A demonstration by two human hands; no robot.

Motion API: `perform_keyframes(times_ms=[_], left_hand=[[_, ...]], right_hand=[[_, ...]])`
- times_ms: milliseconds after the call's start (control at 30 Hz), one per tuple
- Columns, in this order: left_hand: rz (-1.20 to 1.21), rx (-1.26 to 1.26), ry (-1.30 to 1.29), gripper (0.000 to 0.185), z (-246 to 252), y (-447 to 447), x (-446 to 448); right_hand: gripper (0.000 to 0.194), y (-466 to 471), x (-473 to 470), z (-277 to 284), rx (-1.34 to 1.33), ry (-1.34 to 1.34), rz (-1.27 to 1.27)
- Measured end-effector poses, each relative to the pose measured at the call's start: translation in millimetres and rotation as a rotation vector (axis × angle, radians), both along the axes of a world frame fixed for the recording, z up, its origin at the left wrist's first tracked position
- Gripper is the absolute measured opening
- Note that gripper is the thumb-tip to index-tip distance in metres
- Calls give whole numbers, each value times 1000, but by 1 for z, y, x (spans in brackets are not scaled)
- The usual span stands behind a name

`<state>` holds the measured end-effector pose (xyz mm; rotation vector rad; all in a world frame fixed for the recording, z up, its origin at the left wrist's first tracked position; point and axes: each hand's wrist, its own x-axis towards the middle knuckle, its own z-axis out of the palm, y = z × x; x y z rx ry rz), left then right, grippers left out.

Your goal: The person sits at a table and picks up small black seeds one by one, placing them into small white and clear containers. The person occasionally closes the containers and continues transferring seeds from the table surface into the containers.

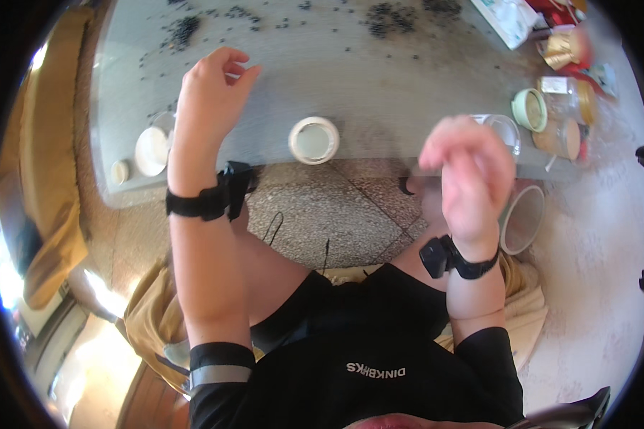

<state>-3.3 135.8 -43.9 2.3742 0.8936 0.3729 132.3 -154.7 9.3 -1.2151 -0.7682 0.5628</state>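
Note:
My left hand (214, 88) hovers over the glass-like tabletop (300, 80), with its fingers loosely curled and the thumb apart. I see nothing in it. My right hand (469, 171) is raised near the table's front edge. Motion blurs its bent fingers, so I cannot tell whether it holds anything. Between the hands, at the front edge, stands a round white-rimmed container (291, 140). Small black beans (392, 20) lie in loose heaps and scattered at the far side. Left of my left forearm is a white round lid (152, 153). A clear plastic jar (507, 131) is partly behind my right hand.
A pale green cup (529, 110), a gold-lidded jar (566, 99) and several packets (515, 24) crowd the right side. A small round cap (120, 172) lies near the left corner. Below the table's right edge is a translucent tub (523, 220).

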Motion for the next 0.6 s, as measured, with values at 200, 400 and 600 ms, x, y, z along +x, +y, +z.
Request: perform_keyframes(times_ms=[200, 400, 600], left_hand=[[-49, -46, 88, 30, -1, -9, 8], [-62, -81, 85, 29, -1, -13, 2], [-74, -91, 109, 28, 3, -24, -9]], right_hand=[[26, 20, 37, -27, -708, -537, -327], [31, 38, 45, -55, -838, -731, -342], [28, 54, 58, -73, -847, -638, -331]])
